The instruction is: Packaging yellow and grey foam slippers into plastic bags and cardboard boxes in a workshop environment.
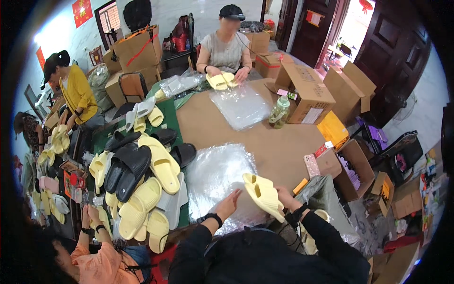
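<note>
My right hand (287,197) grips a pale yellow slipper (262,193) by one end, tilted above the near table edge. To its left, my left hand (229,204) has its fingers closed at the edge of a clear plastic bag (243,201). This film lies over a stack of shiny clear bags (215,165) on the brown tabletop (198,113). Left of the stack is a heap of slippers: black slippers (126,171), yellow slippers (161,161) and whitish slippers (174,201). Whether one or two slippers are in my right hand is hard to see.
Across the table a person (226,52) handles yellow slippers over clear bags (241,106). A bottle (279,112) and an open carton (305,92) stand right of them. A phone (311,165) lies near the right edge. Another person (106,258) works close at my left.
</note>
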{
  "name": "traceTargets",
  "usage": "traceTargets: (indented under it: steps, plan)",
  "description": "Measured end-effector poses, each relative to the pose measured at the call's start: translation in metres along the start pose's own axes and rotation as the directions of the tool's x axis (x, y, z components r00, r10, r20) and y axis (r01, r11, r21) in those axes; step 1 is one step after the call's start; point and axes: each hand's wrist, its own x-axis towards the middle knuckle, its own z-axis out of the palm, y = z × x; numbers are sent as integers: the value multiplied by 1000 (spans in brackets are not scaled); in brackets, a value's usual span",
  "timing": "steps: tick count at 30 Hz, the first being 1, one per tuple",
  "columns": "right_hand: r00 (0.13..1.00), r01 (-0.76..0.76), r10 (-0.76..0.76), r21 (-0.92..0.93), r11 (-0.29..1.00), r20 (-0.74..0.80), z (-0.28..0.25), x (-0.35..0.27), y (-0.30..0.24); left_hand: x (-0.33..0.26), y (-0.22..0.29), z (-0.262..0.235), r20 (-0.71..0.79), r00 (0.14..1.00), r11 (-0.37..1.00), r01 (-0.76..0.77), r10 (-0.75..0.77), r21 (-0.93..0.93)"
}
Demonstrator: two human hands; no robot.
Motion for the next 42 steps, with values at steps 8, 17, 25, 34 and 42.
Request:
traceTargets:
  steps: [8,17,25,34,42]
  plan:
    - [996,14,-5,-102,995,94,5,-20,-8,-28,30,3,513,769,406,637,-380,-655]
    - [960,130,-111,-59,990,257,13,-13,-22,-35,56,1,431,861,514,507,-269,-692]
    - [651,-1,111,-146,989,751,41,-19,-33,-53,70,66,94,892,381,282,-442,-881]
    - [799,294,-86,-262,919,595,36,-24,-45,-30,40,16,506,435,-444,244,-744,-862]
    - [918,396,-254,-655,644,304,30,-11,-28,-10,11,-9,435,364,-326,323,-824,-888]
